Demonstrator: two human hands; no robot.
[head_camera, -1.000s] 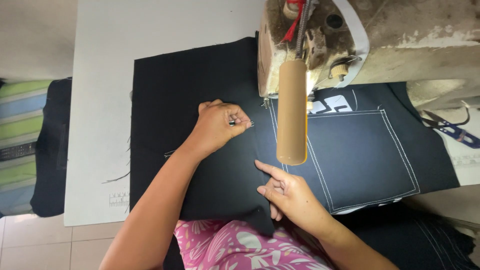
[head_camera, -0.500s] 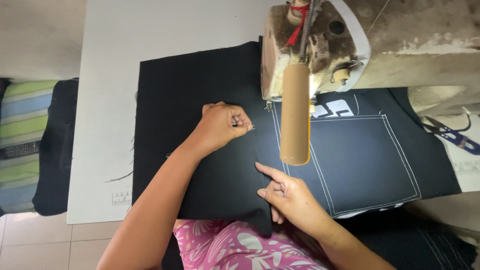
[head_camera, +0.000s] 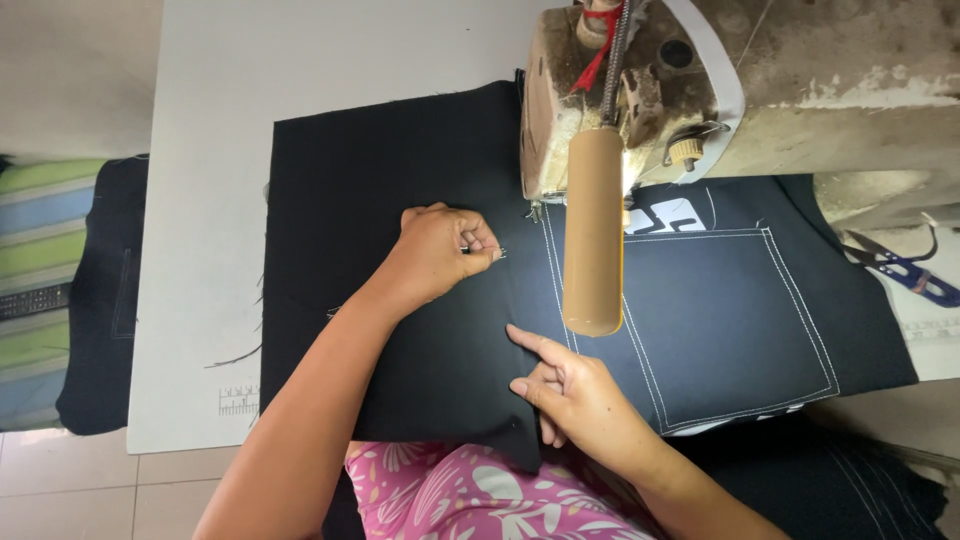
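Observation:
A black fabric panel (head_camera: 380, 190) lies on the white sewing table (head_camera: 210, 130), with a dark pocket piece (head_camera: 720, 310) outlined in white stitching on its right half. My left hand (head_camera: 440, 252) rests on the cloth left of the needle, fingers pinched on a small metal tool, likely thread snips. My right hand (head_camera: 570, 390) presses the fabric's near edge just left of the pocket's stitch line, fingers flat. The sewing machine head (head_camera: 640, 90) stands over the pocket's top left corner, and a tan cylinder (head_camera: 593, 230) hangs in front of it.
Blue-handled scissors (head_camera: 905, 265) lie at the right on the table beside the machine. More dark fabric (head_camera: 100, 290) hangs off the table's left edge over striped green and blue cloth (head_camera: 45, 230). A printed ruler mark (head_camera: 238, 402) is near the table's front edge.
The view has shifted slightly. Both hands stay on the fabric in nearly the same places.

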